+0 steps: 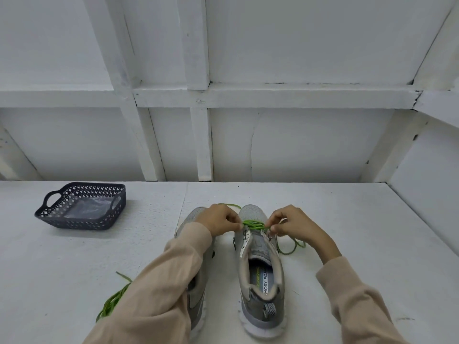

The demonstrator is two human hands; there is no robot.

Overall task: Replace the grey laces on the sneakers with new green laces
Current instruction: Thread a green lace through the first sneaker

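The white desk carries two grey sneakers side by side, long axis running away from the person, toes toward the wall. The right sneaker has a white sole, and its insole reads "MORY FOA". The left sneaker is partly under a sleeve. A dark basket stands far left. A spare lace lies left. A green lace crosses the right sneaker near its toe; the left hand and right hand each hold it in a narrow pinching grip.
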